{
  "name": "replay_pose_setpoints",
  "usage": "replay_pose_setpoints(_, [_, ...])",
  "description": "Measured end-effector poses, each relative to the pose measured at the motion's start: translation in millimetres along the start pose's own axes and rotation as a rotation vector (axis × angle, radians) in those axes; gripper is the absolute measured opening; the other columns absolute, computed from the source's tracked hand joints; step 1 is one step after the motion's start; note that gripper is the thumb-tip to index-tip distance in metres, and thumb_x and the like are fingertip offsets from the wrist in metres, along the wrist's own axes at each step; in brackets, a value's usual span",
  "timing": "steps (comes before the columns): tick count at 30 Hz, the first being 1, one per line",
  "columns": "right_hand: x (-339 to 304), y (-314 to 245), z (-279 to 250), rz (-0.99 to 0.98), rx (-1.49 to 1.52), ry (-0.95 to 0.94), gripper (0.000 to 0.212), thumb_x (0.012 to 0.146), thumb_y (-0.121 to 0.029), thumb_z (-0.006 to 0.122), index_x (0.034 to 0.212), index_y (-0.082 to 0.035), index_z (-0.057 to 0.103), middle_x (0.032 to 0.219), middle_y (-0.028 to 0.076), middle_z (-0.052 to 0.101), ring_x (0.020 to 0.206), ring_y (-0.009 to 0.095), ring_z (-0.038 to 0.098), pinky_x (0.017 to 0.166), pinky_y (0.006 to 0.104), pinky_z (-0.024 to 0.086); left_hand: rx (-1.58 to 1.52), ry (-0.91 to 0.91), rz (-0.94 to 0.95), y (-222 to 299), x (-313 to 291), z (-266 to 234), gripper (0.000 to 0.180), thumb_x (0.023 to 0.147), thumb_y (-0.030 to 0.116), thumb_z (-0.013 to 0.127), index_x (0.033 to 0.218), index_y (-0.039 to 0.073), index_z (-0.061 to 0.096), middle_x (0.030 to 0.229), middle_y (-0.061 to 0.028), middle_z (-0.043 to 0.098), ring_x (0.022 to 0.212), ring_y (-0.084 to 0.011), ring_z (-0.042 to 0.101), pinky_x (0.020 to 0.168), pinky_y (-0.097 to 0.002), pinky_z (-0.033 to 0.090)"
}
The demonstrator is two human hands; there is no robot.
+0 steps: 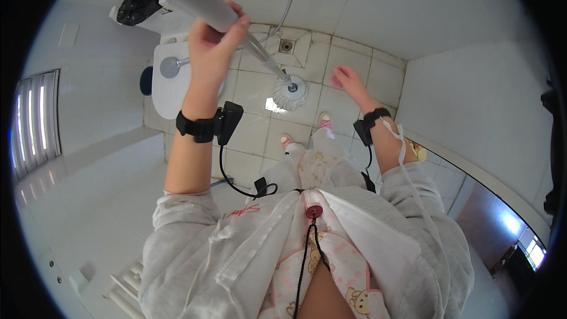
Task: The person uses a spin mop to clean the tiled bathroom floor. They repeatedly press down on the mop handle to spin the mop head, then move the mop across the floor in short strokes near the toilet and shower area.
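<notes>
Grasping a grey mop handle [192, 0] in the left grip [209, 53], slanting it down to a round white mop head [290, 94] on the tiled floor [251, 103]. Holding the right grip [351, 82] in the air, loosely curled, toward the floor's right edge, well apart from the handle. Standing in pink shoes [325, 121] near the mop head. Facing a drain [286, 46] near the floor's far edge and, along its left edge, a white toilet [171, 97] with a grey shower head [170, 67] on the lid. Wearing black wristbands [201, 128] and a pale grey jacket [183, 260].
</notes>
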State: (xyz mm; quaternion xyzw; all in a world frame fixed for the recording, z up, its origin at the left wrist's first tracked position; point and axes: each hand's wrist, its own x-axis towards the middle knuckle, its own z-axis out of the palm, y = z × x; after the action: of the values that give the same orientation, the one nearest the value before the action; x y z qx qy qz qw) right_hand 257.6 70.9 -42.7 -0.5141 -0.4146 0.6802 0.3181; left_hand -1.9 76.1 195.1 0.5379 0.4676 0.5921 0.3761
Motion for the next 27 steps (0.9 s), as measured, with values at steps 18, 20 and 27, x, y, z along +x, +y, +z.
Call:
replay_pose_setpoints(18, [-50,-253,163,-0.852,-0.004,-0.299,0.041,0.076,-0.007,0.064,0.11,0.003,0.045,0.092,0.009,0.056,0.082,0.014,0.054,0.07,0.0258,0.047,0.323,0.024,0.036,-25,-12,15,0.037,0.068,0.019,0.067,0.099,0.003,0.056,0.079,-0.0045,0.057,0.069,-0.0143,0.05,0.062,-0.0267,0.042])
replay_pose_setpoints(20, [-42,-258,151,-0.836,-0.062,-0.313,0.04,0.077,-0.007,0.064,0.11,0.002,0.045,0.091,0.009,0.056,0.08,0.013,0.055,0.068,0.0255,0.047,0.269,-0.005,0.081,-27,-9,18,0.042,0.066,0.023,0.068,0.102,0.003,0.056,0.078,-0.0036,0.056,0.068,-0.013,0.047,0.062,-0.0268,0.042])
replay_pose_setpoints(27, [-26,-260,133,-0.716,-0.079,-0.398,0.036,0.074,-0.01,0.067,0.103,0.002,0.049,0.084,0.007,0.057,0.071,0.013,0.054,0.062,0.0257,0.048,0.24,-0.088,0.001,-27,-2,23,0.043,0.069,0.022,0.067,0.104,0.001,0.055,0.087,-0.0055,0.058,0.078,-0.0144,0.052,0.07,-0.0275,0.043])
